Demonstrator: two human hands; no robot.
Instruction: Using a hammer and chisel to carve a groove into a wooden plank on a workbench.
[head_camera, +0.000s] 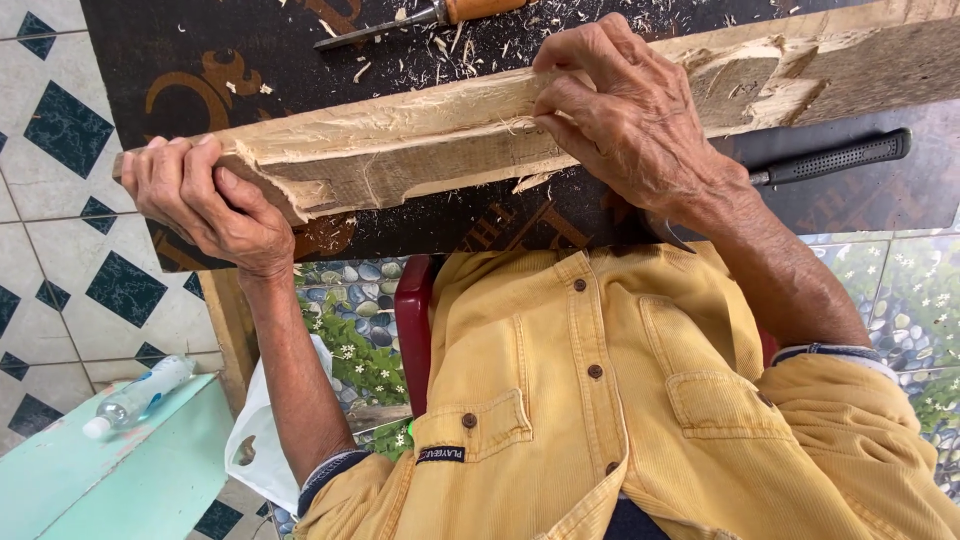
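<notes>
Tiled floor in white with dark blue diamonds at one side, pebble-and-flower patterned tiles on the other; a dark brown board with orange lettering serves as the worktop and is strewn with pale shavings and chips. Across it lies a long, rough-hewn plank of pale wood, held slightly tilted above the worktop by both hands. Left hand: grip closed around the plank's near end, fingers wrapped over the top edge. Right hand: grip closed over the plank's middle, fingers curled across the upper face, thumb side not visible. State of the work, as judged: carving is partly done. Two stepped notches are cut, one near the left hand, one beyond the right hand; the stretch between is hacked down, fibrous and splintered, with loose strands hanging. Surfaces are not smoothed; the far end looks grey, weathered and uncut. A wooden-handled chisel with a steel blade rests on the worktop, untouched. A black textured rubber tool handle lies under the plank, its head hidden. Also present: a yellow corduroy shirt, a red plastic seat edge, a clear plastic bottle on a turquoise painted bench.
</notes>
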